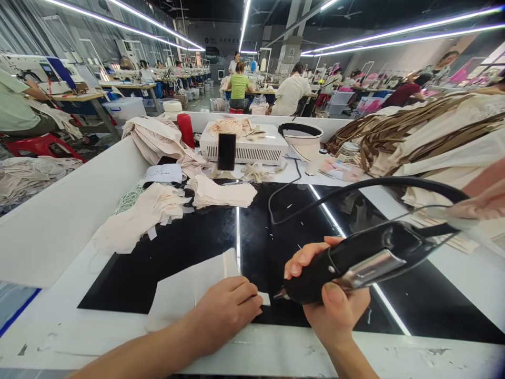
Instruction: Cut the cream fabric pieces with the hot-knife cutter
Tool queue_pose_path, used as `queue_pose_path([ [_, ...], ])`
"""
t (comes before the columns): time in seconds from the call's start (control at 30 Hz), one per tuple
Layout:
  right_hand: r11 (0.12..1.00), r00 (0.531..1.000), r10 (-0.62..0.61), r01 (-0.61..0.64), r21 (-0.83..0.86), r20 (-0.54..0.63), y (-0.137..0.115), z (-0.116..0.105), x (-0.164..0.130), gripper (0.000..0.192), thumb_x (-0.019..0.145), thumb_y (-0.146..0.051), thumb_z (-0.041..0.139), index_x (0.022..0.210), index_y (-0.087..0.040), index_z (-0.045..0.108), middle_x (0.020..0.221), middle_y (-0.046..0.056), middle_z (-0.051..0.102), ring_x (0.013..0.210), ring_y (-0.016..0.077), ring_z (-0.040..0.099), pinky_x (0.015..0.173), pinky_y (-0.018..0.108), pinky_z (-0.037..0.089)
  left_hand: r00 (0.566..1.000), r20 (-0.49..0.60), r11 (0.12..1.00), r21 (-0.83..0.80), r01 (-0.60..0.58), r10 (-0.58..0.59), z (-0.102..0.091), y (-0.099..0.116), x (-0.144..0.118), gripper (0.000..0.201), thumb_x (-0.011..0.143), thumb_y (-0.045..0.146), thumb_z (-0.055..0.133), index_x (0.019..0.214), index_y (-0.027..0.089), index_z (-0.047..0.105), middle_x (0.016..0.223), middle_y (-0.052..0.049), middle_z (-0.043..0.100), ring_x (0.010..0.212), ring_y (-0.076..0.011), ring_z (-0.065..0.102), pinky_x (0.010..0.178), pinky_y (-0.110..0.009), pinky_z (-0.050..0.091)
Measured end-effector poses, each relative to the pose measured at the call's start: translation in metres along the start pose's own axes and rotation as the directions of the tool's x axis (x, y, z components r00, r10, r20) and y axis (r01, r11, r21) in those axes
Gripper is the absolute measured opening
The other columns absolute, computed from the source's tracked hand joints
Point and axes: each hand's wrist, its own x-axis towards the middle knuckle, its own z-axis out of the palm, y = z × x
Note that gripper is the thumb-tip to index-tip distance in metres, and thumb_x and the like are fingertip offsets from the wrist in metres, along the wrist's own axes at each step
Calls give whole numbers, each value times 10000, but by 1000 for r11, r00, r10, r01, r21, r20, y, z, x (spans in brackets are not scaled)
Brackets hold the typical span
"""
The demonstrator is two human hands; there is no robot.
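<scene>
My right hand (335, 305) is wrapped around a black corded hand tool (355, 263) with a silver lever along its side. The tool's narrow metal tip points left, just short of a small white tab (264, 299) beside my left fingers. My left hand (229, 308) is closed on the edge of a pale fabric piece (185, 287), its fingertips partly hidden. That piece lies on the black glossy board (272, 252), with a cream strip (229, 263) along its upper edge.
Stacks of cream fabric pieces (145, 216) (221, 192) lie at the board's back left. A phone (226, 151) leans against a white vented box (252, 145). The tool's black cable (284, 192) loops over the board. Brown-strapped fabric (371, 126) is heaped right, near a blurred pinkish shape (483, 192).
</scene>
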Motion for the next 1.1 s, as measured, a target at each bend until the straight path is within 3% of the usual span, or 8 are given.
queue_pose_path([
  [0.37,999,1000,5,-3,46,-30,-1,7,6,423,846,-417,836,1205,-273,664,827,-16,679,624,154,635,530,313,572,999,44,992,124,-33,28,7,0,-2,151,1104,174,513,1034,149,644,930,-43,664,868,-156,647,833,-292,593],
  [0.83,999,998,41,-41,6,-54,1,11,7,466,815,-469,845,1193,-285,644,798,-18,641,621,155,574,508,297,553,999,-3,992,115,-45,45,1,3,0,196,1108,124,464,1044,92,647,870,-45,655,842,-161,644,816,-278,590],
  [1.1,1000,999,26,-26,-15,-20,5,10,5,392,876,-430,797,1203,-281,640,810,-18,658,605,160,629,513,327,576,999,-4,992,118,-38,39,-1,4,1,229,1116,136,444,1025,109,652,874,-50,655,839,-160,638,792,-273,590],
])
